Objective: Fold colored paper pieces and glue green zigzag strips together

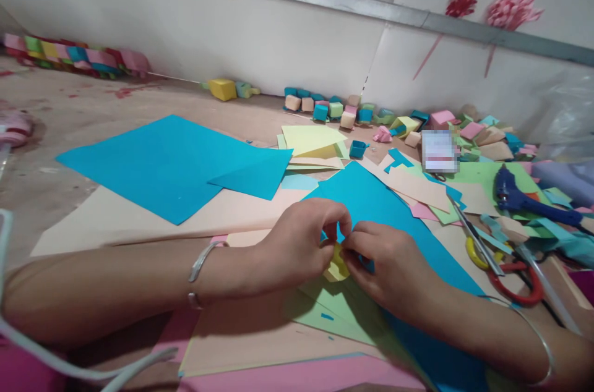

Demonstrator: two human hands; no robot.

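Yellow paper piece (338,268), small: between the two hands, above green sheets (341,315). Right hand (392,262): grip pinching its edge. Left hand (297,247): fingertips at it, grip closure cannot be told. Nearby, rightward: scissors (477,240), blue glue gun (533,203).

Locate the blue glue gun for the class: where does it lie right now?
In the head view, the blue glue gun lies at the far right, partly over green paper, beyond the red scissor handle.
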